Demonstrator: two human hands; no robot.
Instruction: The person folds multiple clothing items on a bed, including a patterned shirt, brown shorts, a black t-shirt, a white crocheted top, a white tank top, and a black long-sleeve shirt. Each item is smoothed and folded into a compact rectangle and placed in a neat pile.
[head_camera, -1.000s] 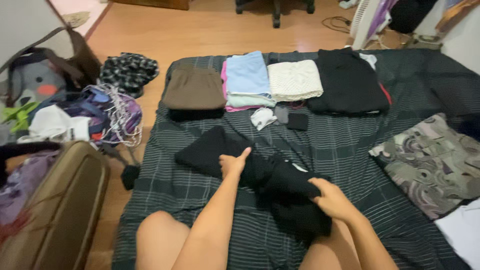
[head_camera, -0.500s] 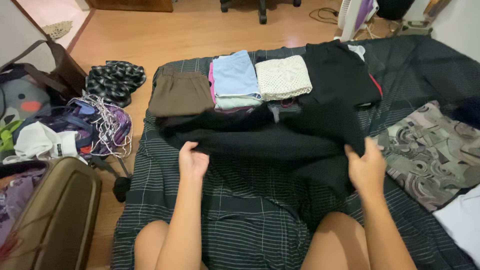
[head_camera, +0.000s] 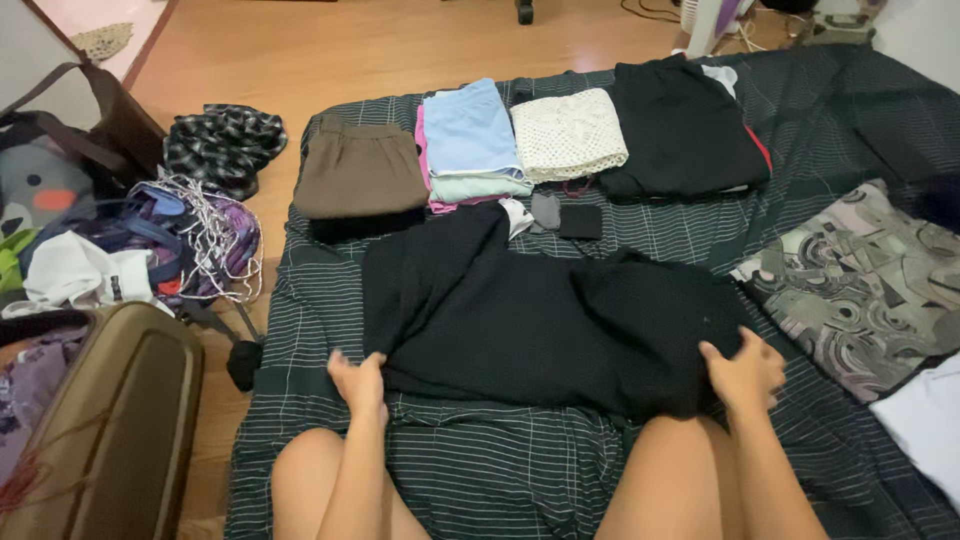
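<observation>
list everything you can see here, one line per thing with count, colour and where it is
dark striped bed sheet: 1, dark grey with pale lines, covers the mattress
large black knit garment: 1, black, spread flat mid-sheet
folded brown garment: 1, brown, far left of the row
folded light blue and pink stack: 1, blue over pink, beside the brown one
folded cream crochet top: 1, cream, middle of the row
folded black garment: 1, black, far right of the row
swirl-patterned fabric: 1, grey and olive, right edge of sheet
olive suitcase: 1, olive, floor at left
left hand: 1, grips the black knit's near left edge
right hand: 1, grips its near right edge
</observation>
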